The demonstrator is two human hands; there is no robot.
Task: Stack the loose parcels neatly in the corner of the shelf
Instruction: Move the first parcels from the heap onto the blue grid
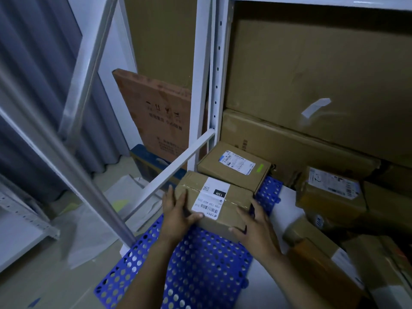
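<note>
Currently, the parcel (214,199) is lying flat on the blue perforated mat (200,264) at the foot of the shelf, with its white shipping label facing up. Both hands are holding it from the near side.

- The left hand (178,210) is clasping the near left corner. Its fingers are running up along the left end of the parcel, and its thumb is bending over the top edge just beside the label.
- The right hand (254,226) is clasping the near right corner. Its fingers are spreading along the right end, and its thumb is pressing on the near face.
- The parcel is therefore sitting between the two hands, slightly ahead of both palms.

The far edge of the parcel is touching, or almost touching, a second parcel (234,168), which is lying flat on the same mat, close to the white shelf post (200,85). Large cartons (312,74) are standing against the back of the shelf. More loose parcels (330,188) are lying in a dim, untidy pile to the right, apart from the held one.
</note>
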